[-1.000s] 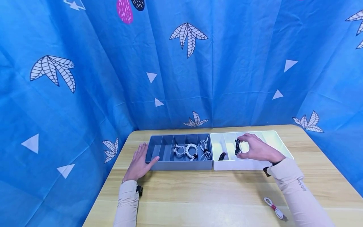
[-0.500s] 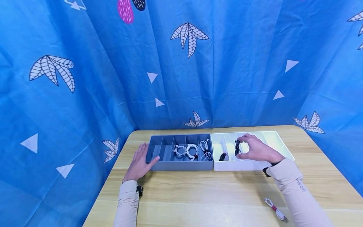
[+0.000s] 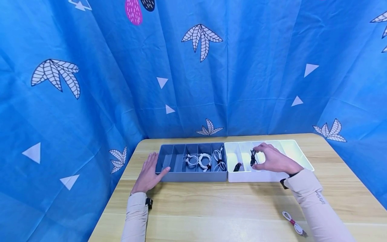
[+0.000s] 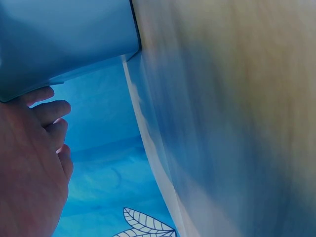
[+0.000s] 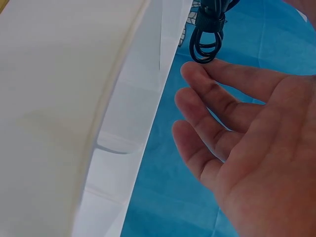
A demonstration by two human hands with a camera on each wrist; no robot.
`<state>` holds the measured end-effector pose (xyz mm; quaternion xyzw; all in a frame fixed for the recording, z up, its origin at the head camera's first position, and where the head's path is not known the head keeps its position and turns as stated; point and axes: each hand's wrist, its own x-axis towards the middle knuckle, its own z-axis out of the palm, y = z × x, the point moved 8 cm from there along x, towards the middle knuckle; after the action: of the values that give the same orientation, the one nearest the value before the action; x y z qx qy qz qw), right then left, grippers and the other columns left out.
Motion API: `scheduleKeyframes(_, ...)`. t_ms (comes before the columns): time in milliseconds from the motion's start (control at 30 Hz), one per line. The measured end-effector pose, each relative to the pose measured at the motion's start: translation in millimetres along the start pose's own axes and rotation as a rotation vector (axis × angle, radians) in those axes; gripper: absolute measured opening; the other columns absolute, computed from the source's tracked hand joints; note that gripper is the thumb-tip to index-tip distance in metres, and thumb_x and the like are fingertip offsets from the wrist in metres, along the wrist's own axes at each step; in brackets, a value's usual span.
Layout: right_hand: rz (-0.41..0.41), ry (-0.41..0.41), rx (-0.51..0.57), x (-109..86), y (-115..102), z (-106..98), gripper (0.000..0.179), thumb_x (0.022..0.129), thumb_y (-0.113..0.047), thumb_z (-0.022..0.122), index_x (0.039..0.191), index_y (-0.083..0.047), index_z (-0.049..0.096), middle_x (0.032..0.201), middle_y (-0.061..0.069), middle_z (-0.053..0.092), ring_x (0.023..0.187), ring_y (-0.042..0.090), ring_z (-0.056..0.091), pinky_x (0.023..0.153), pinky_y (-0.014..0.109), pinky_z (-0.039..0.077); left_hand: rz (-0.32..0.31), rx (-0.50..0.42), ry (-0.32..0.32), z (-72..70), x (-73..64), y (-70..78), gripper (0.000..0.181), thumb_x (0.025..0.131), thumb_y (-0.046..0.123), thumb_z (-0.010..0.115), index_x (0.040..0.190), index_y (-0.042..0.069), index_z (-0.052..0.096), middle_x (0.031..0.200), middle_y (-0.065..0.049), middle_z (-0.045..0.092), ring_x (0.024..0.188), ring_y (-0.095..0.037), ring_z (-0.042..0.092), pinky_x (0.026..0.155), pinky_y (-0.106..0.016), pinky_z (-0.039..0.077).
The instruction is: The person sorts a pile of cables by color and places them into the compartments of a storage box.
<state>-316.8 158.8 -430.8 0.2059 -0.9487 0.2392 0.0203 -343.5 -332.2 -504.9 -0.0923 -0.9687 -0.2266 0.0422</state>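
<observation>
Over the second compartment of the white divided box (image 3: pixel 251 177), my right hand (image 3: pixel 274 160) holds a bundled black cable (image 3: pixel 253 157) between thumb and fingertips. The right wrist view shows its looped end (image 5: pixel 209 22) beside the index fingertip; the rest runs off the top. A dark cable bundle (image 3: pixel 237 167) lies in the box's leftmost compartment. My left hand (image 3: pixel 147 175) rests on the left end of the grey divided box (image 3: pixel 193 176), fingers extended along its side and thumb over the front edge. Three white cables, one of them (image 3: pixel 204 155) coiled, occupy its right-hand compartments.
The two boxes stand side by side near the back of the wooden table (image 3: pixel 199 208). A white cable with a red tie (image 3: pixel 292 221) lies on the table by my right forearm. A blue patterned curtain (image 3: pixel 257 67) hangs behind.
</observation>
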Motion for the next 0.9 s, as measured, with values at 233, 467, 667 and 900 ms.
scheduleKeyframes(233, -0.003, 0.001, -0.005, -0.2, -1.0, 1.2, 0.078, 0.076, -0.039, 0.089, 0.132, 0.007, 0.063, 0.121, 0.021, 0.066, 0.116, 0.041, 0.059, 0.099, 0.060, 0.051, -0.004, -0.013, -0.005, 0.5, -0.2, -0.2, 0.106, 0.095, 0.076, 0.049, 0.167, 0.007, 0.014, 0.176, -0.014, 0.008, 0.164, -0.037, 0.003, 0.132, -0.060, 0.006)
scheduleKeyframes(467, 0.014, -0.009, -0.011, 0.4, 0.3, 3.4, 0.078, 0.076, -0.039, 0.089, 0.133, 0.007, 0.062, 0.121, 0.020, 0.066, 0.116, 0.040, 0.059, 0.099, 0.060, 0.052, -0.010, -0.010, -0.008, 1.1, -0.5, -0.9, 0.106, 0.095, 0.077, 0.048, 0.167, 0.008, 0.014, 0.176, -0.012, 0.007, 0.164, -0.036, 0.002, 0.132, -0.060, 0.005)
scheduleKeyframes(667, 0.013, -0.011, -0.012, 0.7, 0.2, 4.1, 0.078, 0.076, -0.038, 0.089, 0.133, 0.008, 0.062, 0.121, 0.021, 0.066, 0.115, 0.040, 0.059, 0.099, 0.060, 0.052, -0.009, -0.010, -0.006, 1.0, -0.4, -2.2, 0.106, 0.095, 0.077, 0.048, 0.167, 0.007, 0.014, 0.176, -0.013, 0.007, 0.164, -0.035, 0.002, 0.132, -0.059, 0.006)
scheduleKeyframes(900, -0.005, -0.005, -0.013, 0.4, -0.3, 5.0, 0.077, 0.075, -0.038, 0.091, 0.131, 0.009, 0.063, 0.121, 0.021, 0.066, 0.114, 0.041, 0.060, 0.099, 0.060, 0.051, -0.002, -0.014, 0.001, 1.2, 0.3, -2.9, 0.106, 0.095, 0.077, 0.048, 0.167, 0.007, 0.014, 0.176, -0.014, 0.009, 0.164, -0.037, 0.004, 0.132, -0.060, 0.006)
